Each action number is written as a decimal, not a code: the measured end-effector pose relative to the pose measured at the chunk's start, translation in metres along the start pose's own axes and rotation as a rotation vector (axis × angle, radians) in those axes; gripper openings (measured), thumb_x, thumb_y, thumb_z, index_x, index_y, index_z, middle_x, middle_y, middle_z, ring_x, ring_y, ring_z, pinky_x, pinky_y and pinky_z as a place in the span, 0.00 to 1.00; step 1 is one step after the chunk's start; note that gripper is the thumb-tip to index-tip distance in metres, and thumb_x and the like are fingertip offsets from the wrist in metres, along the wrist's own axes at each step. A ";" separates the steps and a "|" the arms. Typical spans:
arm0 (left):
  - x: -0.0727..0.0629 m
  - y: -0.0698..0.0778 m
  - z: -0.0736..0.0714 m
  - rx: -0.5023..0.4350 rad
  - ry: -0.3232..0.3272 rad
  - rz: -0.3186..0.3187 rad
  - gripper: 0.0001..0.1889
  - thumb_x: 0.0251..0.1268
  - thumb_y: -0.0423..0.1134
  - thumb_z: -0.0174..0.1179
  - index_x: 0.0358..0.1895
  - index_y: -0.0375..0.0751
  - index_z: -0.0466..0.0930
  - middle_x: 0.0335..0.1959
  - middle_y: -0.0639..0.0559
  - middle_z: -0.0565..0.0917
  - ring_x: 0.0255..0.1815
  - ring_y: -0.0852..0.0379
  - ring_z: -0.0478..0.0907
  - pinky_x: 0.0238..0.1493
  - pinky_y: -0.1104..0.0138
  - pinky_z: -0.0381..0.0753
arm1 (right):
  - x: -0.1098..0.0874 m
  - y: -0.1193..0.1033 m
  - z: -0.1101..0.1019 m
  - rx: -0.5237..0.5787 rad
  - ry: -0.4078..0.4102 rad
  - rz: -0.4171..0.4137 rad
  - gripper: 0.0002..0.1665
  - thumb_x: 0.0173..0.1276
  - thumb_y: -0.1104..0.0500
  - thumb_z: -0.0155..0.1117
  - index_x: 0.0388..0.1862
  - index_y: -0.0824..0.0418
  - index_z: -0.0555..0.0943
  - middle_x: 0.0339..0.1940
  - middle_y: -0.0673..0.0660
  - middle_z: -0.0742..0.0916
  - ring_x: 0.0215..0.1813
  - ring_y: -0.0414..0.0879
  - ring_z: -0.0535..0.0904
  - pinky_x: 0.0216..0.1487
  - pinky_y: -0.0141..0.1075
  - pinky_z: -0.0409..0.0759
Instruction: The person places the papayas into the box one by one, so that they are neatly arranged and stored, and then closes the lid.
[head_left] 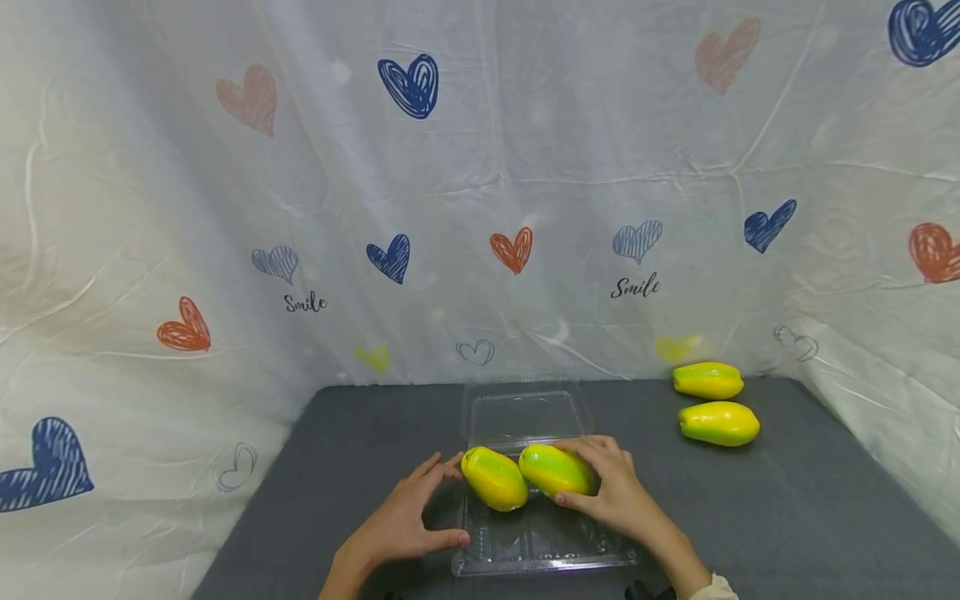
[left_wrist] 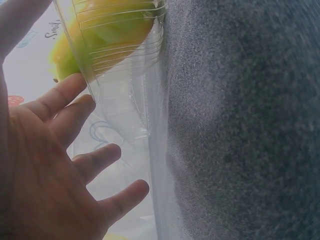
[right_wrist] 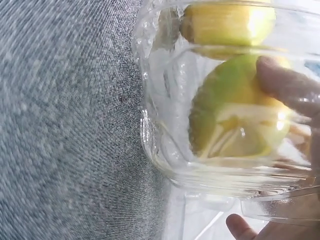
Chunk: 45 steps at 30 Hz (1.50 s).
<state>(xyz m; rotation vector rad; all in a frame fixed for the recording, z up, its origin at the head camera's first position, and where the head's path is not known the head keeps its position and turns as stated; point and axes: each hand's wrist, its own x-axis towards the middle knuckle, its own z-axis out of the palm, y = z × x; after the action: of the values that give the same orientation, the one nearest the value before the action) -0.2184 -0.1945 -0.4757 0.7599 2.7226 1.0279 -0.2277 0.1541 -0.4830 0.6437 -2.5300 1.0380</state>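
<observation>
A clear plastic clamshell box [head_left: 491, 546] lies on the grey table, its lid [head_left: 525, 414] folded back away from me. One yellow-green papaya [head_left: 495, 480] sits slanted in the left part of the base. Beside it, a second papaya [head_left: 551, 468] is gripped by my right hand [head_left: 621, 492], thumb on the near side and fingers over the far side. Through the clear wall in the right wrist view, the thumb presses on this papaya [right_wrist: 240, 110]. My left hand [head_left: 405, 518] is spread at the box's left edge, its fingertips close to the first papaya [left_wrist: 112, 45].
Two more papayas, a far one [head_left: 708, 380] and a nearer one [head_left: 720, 423], lie at the back right of the table [head_left: 810, 500]. A white curtain [head_left: 450, 192] printed with hearts hangs behind the table and along both sides.
</observation>
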 end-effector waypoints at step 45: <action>0.000 0.002 0.000 0.017 0.002 -0.014 0.36 0.58 0.65 0.70 0.66 0.55 0.71 0.83 0.61 0.58 0.84 0.36 0.48 0.67 0.21 0.51 | -0.001 0.001 -0.001 0.005 -0.018 -0.013 0.37 0.50 0.49 0.85 0.60 0.51 0.82 0.58 0.52 0.84 0.64 0.55 0.72 0.57 0.50 0.66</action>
<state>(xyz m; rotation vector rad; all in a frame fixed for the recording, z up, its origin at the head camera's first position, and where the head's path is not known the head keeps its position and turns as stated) -0.2172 -0.1932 -0.4743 0.7422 2.7377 1.0046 -0.2267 0.1559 -0.4831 0.6729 -2.5355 1.0395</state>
